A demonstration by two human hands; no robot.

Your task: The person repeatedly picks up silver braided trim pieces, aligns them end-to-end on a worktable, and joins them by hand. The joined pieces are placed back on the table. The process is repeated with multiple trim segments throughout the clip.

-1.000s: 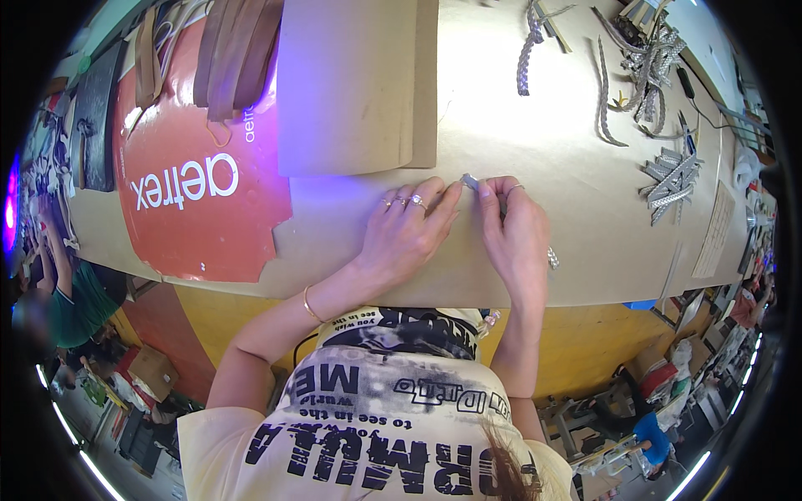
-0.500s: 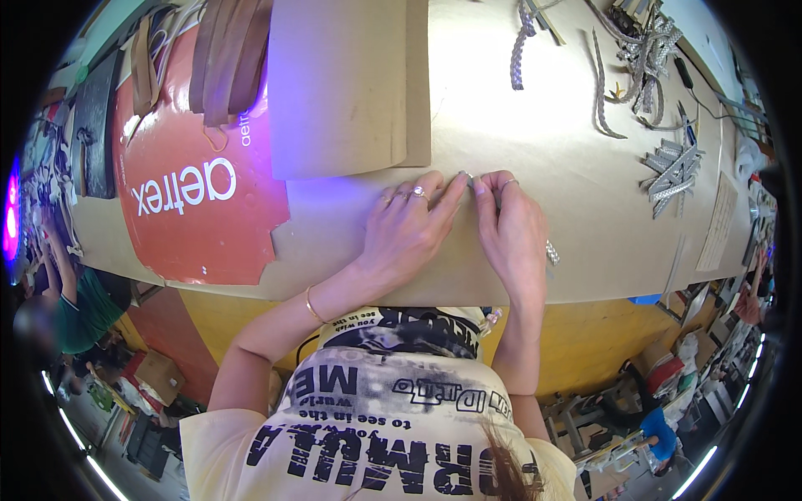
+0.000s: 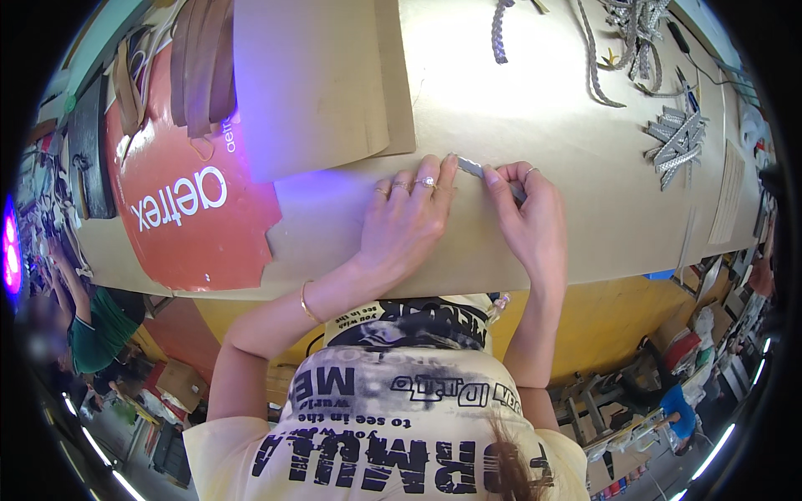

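A narrow silver braided strip stretches between my two hands over the gold-coloured sheet covering the table. My left hand, with rings on its fingers, has the strip's left end at its fingertips, the thumb and forefinger close together. My right hand pinches the strip a short way further right, between thumb and forefinger. Part of the strip runs under the right palm and is hidden there.
A folded brown sheet lies just beyond my left hand. Further left are a red printed board and brown straps. At the right sit a pile of short silver braided pieces and a tangle of braided cords.
My hands have moved apart, and more of the silver strip shows between them. The right hand has shifted right; the strip's end below it no longer shows. The whole view has turned slightly.
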